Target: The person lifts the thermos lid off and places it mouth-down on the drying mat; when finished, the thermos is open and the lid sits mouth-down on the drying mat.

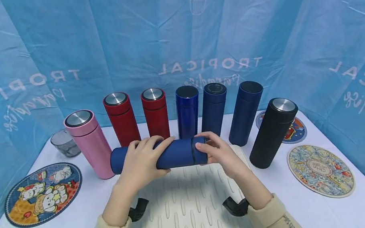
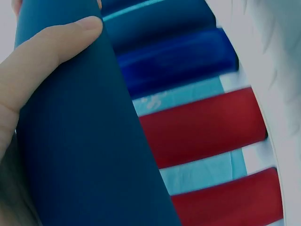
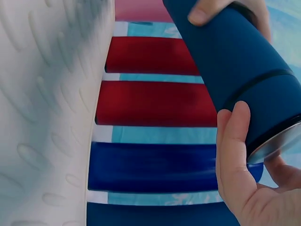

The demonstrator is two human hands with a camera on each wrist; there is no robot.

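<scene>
Both hands hold a matte blue thermos flask (image 1: 178, 153) sideways above a ribbed cream mat. The left hand (image 1: 142, 157) wraps round its body, the thumb lying along the near side. At the lid end, the right hand (image 1: 216, 151) grips the lid (image 3: 275, 103) with thumb and fingers. A dark ring separates lid from body, and the right wrist view shows a silvery lid top (image 3: 277, 141). Behind the flask stand two red flasks (image 1: 122, 118), a glossy blue flask (image 1: 187, 113) and two matte navy flasks (image 1: 246, 113).
A pink flask (image 1: 91, 146) stands at left beside a grey glass cup (image 1: 64, 143). At right is a black flask (image 1: 270, 135). Round patterned mats (image 1: 321, 171) lie on both sides of the white table. The cream mat (image 1: 183, 220) lies in front; a blue curtain hangs behind.
</scene>
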